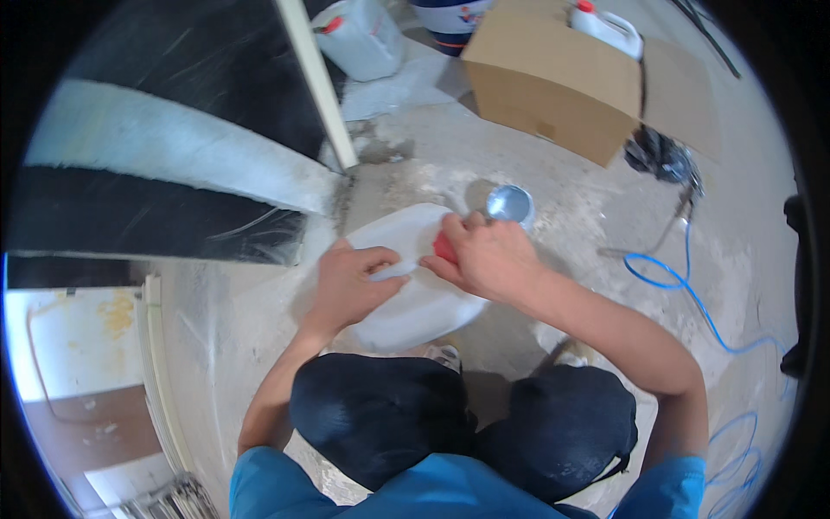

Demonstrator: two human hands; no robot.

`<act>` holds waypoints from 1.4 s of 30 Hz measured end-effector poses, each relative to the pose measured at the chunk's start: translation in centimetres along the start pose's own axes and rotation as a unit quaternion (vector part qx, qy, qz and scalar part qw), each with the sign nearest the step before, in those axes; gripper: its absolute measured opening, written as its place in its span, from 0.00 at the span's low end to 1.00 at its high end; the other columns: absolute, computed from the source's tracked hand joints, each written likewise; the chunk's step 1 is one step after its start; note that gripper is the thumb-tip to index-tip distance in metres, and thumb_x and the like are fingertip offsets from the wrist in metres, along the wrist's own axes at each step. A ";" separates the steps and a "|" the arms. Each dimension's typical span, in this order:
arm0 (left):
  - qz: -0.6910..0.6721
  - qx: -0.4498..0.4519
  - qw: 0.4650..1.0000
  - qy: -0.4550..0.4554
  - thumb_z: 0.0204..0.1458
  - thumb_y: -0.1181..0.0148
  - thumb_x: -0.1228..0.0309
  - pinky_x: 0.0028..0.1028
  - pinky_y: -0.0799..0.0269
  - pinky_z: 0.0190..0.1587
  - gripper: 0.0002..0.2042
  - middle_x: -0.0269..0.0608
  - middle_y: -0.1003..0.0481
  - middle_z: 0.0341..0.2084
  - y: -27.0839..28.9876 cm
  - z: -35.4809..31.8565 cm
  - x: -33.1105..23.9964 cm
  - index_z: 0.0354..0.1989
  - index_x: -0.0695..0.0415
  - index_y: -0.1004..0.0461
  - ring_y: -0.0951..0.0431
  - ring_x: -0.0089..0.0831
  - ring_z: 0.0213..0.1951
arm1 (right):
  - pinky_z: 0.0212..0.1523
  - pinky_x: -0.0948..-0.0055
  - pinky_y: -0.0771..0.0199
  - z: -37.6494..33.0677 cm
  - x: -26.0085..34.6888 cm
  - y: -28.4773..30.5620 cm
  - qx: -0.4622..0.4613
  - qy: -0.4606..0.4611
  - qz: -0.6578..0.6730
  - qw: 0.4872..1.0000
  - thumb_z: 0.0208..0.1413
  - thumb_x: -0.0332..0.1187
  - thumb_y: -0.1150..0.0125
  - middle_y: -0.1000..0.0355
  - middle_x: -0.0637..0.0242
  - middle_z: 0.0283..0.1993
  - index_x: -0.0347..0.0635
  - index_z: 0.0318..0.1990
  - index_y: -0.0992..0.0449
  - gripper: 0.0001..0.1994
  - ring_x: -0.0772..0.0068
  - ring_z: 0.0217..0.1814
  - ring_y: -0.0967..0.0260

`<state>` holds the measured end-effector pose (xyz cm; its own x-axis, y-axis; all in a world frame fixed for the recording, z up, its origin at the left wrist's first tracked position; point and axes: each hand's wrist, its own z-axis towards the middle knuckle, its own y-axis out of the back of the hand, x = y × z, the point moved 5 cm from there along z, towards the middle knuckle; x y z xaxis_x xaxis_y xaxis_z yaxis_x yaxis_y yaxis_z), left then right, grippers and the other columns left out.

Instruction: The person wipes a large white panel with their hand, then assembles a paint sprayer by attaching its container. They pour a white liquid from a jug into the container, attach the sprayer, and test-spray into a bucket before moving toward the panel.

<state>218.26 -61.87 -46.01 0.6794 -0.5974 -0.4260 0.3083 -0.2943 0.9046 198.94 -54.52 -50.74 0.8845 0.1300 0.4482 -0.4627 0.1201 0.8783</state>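
While I crouch on the floor (259,311), left grip (350,281) clasping white jug (415,298) handle, right grip (484,255) pinching its red cap (443,248), metal can (510,206) just beyond.

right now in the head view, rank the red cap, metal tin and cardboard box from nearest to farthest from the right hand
1. red cap, under the right hand, at its fingers.
2. metal tin, on the floor just beyond the knuckles.
3. cardboard box, far off at the top.

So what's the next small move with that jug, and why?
Probably twist the red cap off: the right hand is closed around it, the left hand steadies the white jug by its handle, and a small metal cup stands just beyond on the floor.
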 end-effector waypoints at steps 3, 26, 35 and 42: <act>0.023 -0.014 0.996 -0.083 0.36 0.24 0.61 0.37 0.29 0.38 0.15 0.36 0.20 0.23 -0.2 0.5 0.7 0.35 0.49 0.13 0.27 0.38 0.30 | 0.21 0.57 0.22 0.3 -0.3 -0.7 -0.015 0.040 -0.025 0.999 0.58 0.58 0.36 0.22 0.54 0.25 0.38 0.36 0.26 0.27 0.52 0.22 0.21; -0.017 0.015 0.978 -0.208 0.32 0.34 0.61 0.38 0.39 0.31 0.08 0.30 0.28 0.14 0.2 3.9 3.1 0.21 0.48 0.22 0.34 0.43 0.23 | 0.31 0.58 0.23 4.3 2.9 1.1 0.114 0.160 -0.081 0.977 0.52 0.55 0.30 0.26 0.58 0.29 0.38 0.40 0.26 0.26 0.53 0.26 0.26; 0.023 0.036 0.976 -0.212 0.33 0.34 0.60 0.40 0.33 0.37 0.09 0.33 0.25 0.16 -0.4 4.2 2.6 0.24 0.47 0.21 0.27 0.46 0.24 | 0.49 0.60 0.22 3.1 3.3 4.8 0.135 0.363 -0.111 0.915 0.49 0.48 0.26 0.26 0.49 0.51 0.36 0.48 0.26 0.27 0.52 0.54 0.26; 0.011 0.100 0.970 -0.221 0.47 0.32 0.59 0.42 0.29 0.37 0.15 0.35 0.20 0.32 -0.9 2.9 0.3 0.43 0.47 0.18 0.22 0.45 0.33 | 0.46 0.59 0.19 3.1 1.4 3.9 0.325 0.073 -0.012 0.943 0.52 0.44 0.28 0.28 0.43 0.54 0.37 0.50 0.26 0.24 0.49 0.54 0.23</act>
<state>216.25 -63.93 -46.94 0.3184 -0.8541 -0.4113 0.1322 -0.3896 0.9114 198.58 -56.89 -46.13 0.8539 0.2755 0.4415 -0.2660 -0.4981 0.8253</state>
